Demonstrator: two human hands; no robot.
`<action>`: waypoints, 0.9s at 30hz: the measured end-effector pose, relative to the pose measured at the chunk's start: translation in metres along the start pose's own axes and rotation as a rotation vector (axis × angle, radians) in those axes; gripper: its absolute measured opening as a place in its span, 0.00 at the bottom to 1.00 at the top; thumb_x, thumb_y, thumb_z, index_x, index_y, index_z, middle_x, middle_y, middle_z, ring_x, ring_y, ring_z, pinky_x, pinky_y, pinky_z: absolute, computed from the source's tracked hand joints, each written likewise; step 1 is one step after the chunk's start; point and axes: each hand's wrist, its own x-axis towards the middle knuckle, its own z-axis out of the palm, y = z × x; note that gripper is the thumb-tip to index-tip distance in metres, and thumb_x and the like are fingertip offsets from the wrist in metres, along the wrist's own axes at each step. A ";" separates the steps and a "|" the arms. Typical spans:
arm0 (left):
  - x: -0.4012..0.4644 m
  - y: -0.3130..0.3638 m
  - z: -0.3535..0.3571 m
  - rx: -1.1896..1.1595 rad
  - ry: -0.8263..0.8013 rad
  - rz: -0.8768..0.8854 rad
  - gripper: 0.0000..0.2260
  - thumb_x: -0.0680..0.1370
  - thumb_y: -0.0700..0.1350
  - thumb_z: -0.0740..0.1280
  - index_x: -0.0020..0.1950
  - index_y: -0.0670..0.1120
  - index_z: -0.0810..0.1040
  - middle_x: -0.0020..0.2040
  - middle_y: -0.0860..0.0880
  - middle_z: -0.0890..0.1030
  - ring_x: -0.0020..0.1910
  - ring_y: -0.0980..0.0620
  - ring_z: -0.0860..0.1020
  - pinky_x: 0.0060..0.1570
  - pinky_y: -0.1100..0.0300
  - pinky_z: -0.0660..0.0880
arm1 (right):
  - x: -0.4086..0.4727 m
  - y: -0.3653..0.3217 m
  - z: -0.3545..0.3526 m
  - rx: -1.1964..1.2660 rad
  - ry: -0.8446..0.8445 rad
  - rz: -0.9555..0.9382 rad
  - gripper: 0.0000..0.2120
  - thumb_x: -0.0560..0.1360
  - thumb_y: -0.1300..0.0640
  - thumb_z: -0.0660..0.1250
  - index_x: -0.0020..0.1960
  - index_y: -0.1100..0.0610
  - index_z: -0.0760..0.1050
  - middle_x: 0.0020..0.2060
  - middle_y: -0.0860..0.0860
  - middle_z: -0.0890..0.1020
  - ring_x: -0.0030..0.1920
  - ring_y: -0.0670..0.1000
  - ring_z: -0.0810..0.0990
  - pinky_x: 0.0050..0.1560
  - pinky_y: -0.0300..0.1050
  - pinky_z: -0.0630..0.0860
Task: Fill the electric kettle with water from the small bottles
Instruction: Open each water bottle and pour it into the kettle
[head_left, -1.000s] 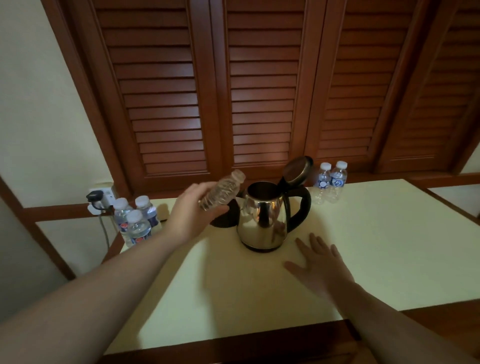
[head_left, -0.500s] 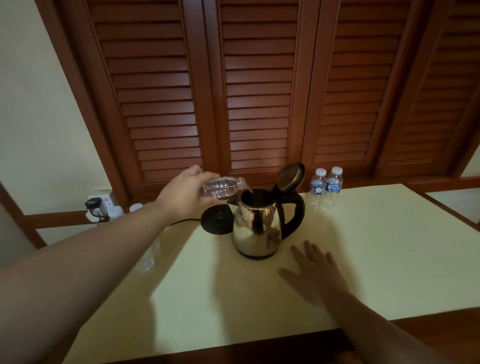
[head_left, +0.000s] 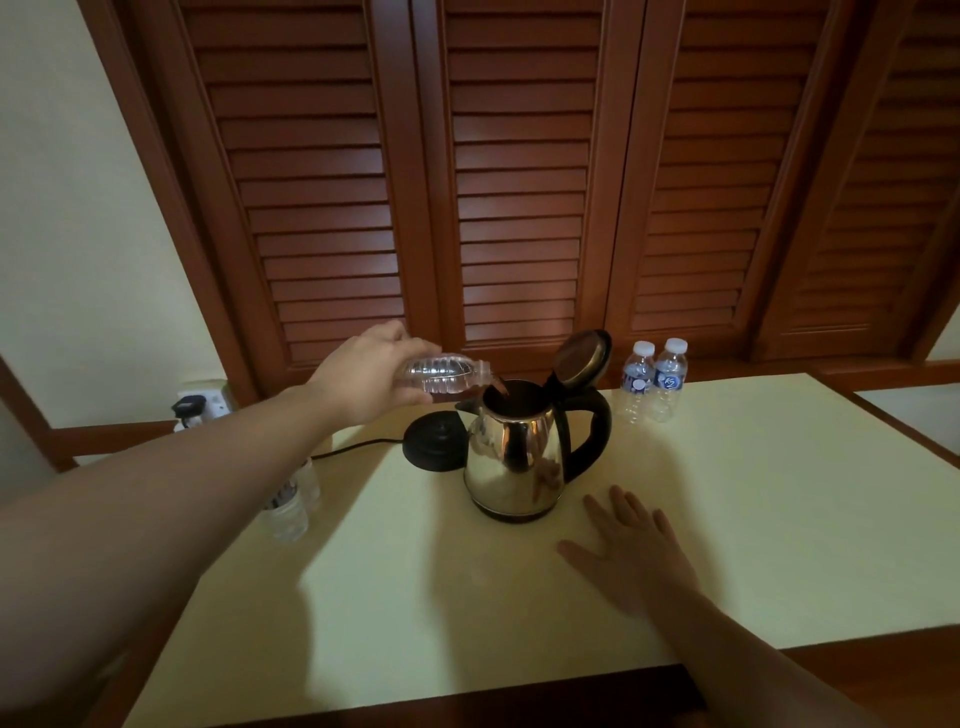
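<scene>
A pale yellow counter (head_left: 753, 519) edged in dark wood is set against brown louvred shutters (head_left: 519, 182), flanked at left by a cream wall (head_left: 67, 208) on which a socket (head_left: 208, 400) is mounted.

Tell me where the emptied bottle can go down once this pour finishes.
Bare tabletop right of the kettle, in front of the two capped bottles; also the near strip between the forearms. Crowded: left edge with bottles, base and cord. Right hand lies flat beside the kettle.

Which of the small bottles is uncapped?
The bottle in the left hand, tipped over the kettle. The pair behind still wears white caps.
</scene>
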 end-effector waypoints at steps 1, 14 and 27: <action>0.001 0.000 -0.001 0.003 0.004 0.002 0.30 0.74 0.57 0.76 0.74 0.57 0.73 0.54 0.54 0.69 0.57 0.50 0.74 0.57 0.50 0.76 | -0.001 0.000 0.000 0.005 0.005 -0.001 0.49 0.70 0.18 0.38 0.84 0.42 0.44 0.84 0.50 0.43 0.83 0.51 0.40 0.82 0.56 0.40; 0.011 0.002 -0.015 0.079 -0.022 0.044 0.30 0.73 0.59 0.76 0.74 0.59 0.74 0.55 0.53 0.71 0.57 0.47 0.76 0.57 0.47 0.77 | -0.001 0.000 0.000 0.017 0.014 0.010 0.46 0.72 0.19 0.43 0.84 0.41 0.46 0.84 0.49 0.44 0.83 0.50 0.41 0.82 0.55 0.41; 0.021 0.003 -0.023 0.162 -0.033 0.111 0.31 0.72 0.59 0.77 0.73 0.57 0.74 0.54 0.52 0.73 0.55 0.48 0.76 0.56 0.49 0.75 | -0.001 0.001 0.000 0.025 0.023 0.008 0.44 0.74 0.21 0.45 0.84 0.41 0.47 0.84 0.48 0.45 0.83 0.49 0.41 0.82 0.54 0.41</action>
